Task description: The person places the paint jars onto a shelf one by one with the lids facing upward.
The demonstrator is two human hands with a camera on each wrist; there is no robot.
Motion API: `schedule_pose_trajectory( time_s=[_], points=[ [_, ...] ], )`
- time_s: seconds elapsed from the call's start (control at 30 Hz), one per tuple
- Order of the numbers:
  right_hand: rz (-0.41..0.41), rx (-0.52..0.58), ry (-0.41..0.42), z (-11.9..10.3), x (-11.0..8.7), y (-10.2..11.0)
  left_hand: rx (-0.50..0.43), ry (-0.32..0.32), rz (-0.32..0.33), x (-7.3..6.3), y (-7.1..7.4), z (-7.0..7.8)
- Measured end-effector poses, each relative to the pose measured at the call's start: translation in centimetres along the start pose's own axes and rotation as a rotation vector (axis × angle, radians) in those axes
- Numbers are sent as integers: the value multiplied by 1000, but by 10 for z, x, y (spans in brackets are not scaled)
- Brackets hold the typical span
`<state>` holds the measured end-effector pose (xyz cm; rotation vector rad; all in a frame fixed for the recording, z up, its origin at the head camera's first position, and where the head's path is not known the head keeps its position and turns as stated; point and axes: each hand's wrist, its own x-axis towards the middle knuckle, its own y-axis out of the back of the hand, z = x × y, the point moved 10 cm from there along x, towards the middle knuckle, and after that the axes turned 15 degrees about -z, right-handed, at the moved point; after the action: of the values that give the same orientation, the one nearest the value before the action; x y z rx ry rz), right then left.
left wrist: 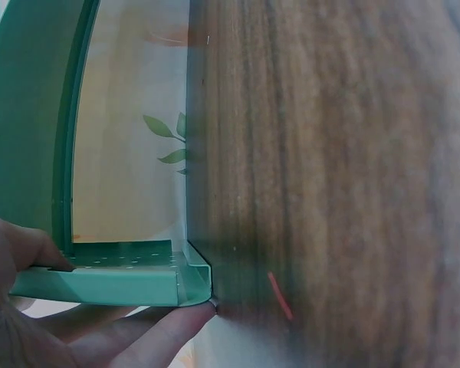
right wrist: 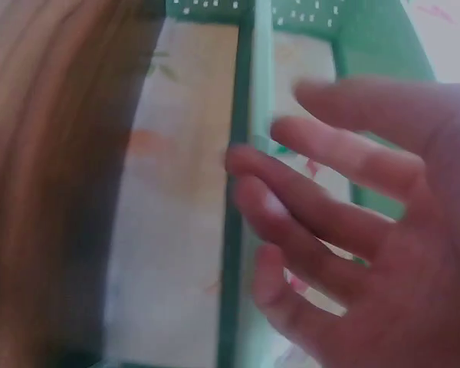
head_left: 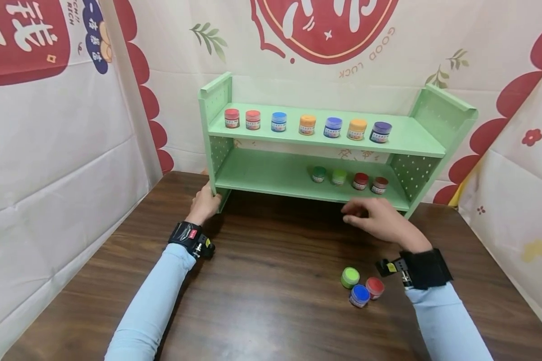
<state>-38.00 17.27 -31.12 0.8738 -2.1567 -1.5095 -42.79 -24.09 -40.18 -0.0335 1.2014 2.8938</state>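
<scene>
A green two-tier shelf (head_left: 271,170) stands at the back of the table. My left hand (head_left: 204,204) grips the lower end of its left side panel; the left wrist view shows the thumb on one face of the panel (left wrist: 107,285) and the fingers on the other. In front of the lower tier, toward the right, my right hand (head_left: 379,220) hovers with loosely bent fingers and holds nothing. Behind it on that tier sit small jars, among them a dark green jar (head_left: 318,174), a light green jar (head_left: 339,176) and a red jar (head_left: 360,181).
Several jars line the upper tier, from a red jar (head_left: 232,118) to a dark purple jar (head_left: 381,132). On the brown table (head_left: 262,281) a lime green jar (head_left: 350,277), a blue jar (head_left: 359,296) and a red jar (head_left: 375,288) cluster. Printed cloth (head_left: 171,100) hangs behind.
</scene>
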Motion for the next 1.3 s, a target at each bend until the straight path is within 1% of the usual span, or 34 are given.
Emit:
schedule_pose_trajectory(
  time_s=[0.1, 0.23, 0.37, 0.47, 0.53, 0.77, 0.93, 1.1, 1.3],
  points=[
    [-147, 89, -36, 21, -7, -21, 9, -2, 9, 0, 2, 1],
    [-319, 192, -53, 38, -10, -46, 17, -12, 11, -2, 3, 3],
    [-485, 298, -57, 43, -12, -69, 16, -3, 11, -3, 3, 1],
    [-561, 329, -49, 40, -12, -81, 15, 6, 15, -4, 4, 0],
    [-585, 333, -35, 36, -12, -84, 16, 0, 15, -3, 4, 1],
    [-623, 376, -2, 27, -11, -96, 25, -7, 17, -1, 2, 2],
    [-634, 385, 1, 25, -9, -105, 29, -3, 5, -1, 0, 1],
    [-642, 398, -6, 24, -8, -106, 34, -6, 17, -1, 1, 3],
    [-657, 409, -24, 27, -7, -109, 32, 0, 18, -1, 2, 3]
  ],
)
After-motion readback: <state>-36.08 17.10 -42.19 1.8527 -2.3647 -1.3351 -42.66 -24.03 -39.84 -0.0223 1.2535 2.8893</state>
